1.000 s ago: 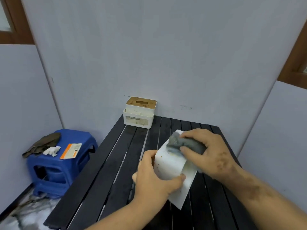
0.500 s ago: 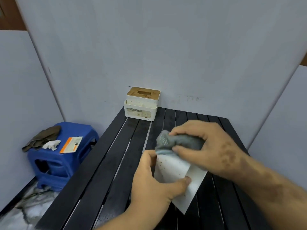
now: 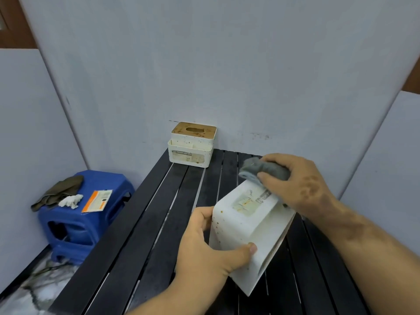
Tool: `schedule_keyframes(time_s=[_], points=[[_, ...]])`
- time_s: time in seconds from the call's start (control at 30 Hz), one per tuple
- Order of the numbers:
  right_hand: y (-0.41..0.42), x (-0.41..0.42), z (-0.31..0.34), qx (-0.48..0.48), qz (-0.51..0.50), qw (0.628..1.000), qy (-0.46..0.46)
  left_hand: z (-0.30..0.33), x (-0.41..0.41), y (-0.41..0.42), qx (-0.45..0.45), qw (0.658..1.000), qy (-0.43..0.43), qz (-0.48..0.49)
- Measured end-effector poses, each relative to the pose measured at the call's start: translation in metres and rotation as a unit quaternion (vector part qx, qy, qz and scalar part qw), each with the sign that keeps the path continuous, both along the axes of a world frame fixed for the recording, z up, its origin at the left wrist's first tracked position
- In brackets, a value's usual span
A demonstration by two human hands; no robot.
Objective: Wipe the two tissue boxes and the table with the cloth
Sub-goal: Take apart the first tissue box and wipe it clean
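**Two tissue boxes, one in hand, one at the wall**

We count two white plastic tissue boxes. The near tissue box point(image 3: 247, 226) is lifted off the black slatted worktop point(image 3: 145, 235) and tilted, its speckled side and a worn label turned up towards us. Our left hand point(image 3: 204, 246) holds it from the left, thumb curled over its lower face and fingers wrapped behind, so that grip is clamped on the box. Our right hand point(image 3: 297, 180) has its fingers closed round one bunched grey cloth point(image 3: 256, 169), which touches the box's upper far edge.

The second tissue box point(image 3: 192, 145), white with a brown slotted lid, stands upright at the worktop's far end, against the pale wall point(image 3: 204, 64).

Left of the worktop stands one blue plastic stool point(image 3: 77, 223). On it lie one dark olive rag point(image 3: 59, 192), one crumpled white tissue point(image 3: 70, 201) and one orange-and-white packet point(image 3: 97, 200).
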State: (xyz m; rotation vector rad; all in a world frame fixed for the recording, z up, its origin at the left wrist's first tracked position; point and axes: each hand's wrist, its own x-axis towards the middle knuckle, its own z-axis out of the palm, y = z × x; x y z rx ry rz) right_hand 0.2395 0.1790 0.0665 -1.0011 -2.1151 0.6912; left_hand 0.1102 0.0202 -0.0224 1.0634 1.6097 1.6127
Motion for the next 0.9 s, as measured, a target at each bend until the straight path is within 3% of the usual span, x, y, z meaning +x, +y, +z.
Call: schedule_keyframes(time_s=[0.03,0.1,0.17,0.23,0.3,0.43,0.6,0.73,0.83,0.9], points=[[0.003,0.001,-0.003,-0.018,-0.028,0.999,0.001,0.001,0.0,-0.001,-0.001,1.0,0.002,-0.007],[-0.002,0.001,-0.011,0.04,-0.054,0.996,-0.063,0.001,0.0,-0.002,0.004,1.0,0.007,-0.014],[-0.022,-0.004,-0.012,0.114,0.009,0.989,-0.097,0.0,-0.001,-0.003,0.009,1.0,0.011,-0.013],[-0.038,-0.008,-0.008,0.114,0.12,0.982,-0.086,0.001,0.0,-0.003,0.011,1.0,0.02,-0.01],[-0.03,-0.006,-0.004,0.094,0.131,0.983,-0.082,0.001,0.0,-0.003,0.009,1.0,0.018,-0.004],[0.016,0.012,-0.009,-0.032,-0.007,0.999,0.007,0.001,0.0,-0.005,-0.006,1.0,0.028,-0.01],[0.03,0.024,-0.023,-0.226,0.015,0.967,0.115,-0.001,-0.002,-0.009,-0.018,0.999,0.046,-0.012],[0.034,0.029,-0.03,-0.295,0.014,0.945,0.137,-0.001,-0.003,-0.009,-0.016,0.998,0.057,-0.013],[0.03,0.028,-0.027,-0.253,0.021,0.961,0.112,0.0,-0.006,-0.008,-0.013,0.998,0.062,-0.02],[0.023,0.025,-0.019,-0.134,0.009,0.99,0.043,0.001,-0.007,-0.008,-0.012,0.998,0.064,-0.019]])
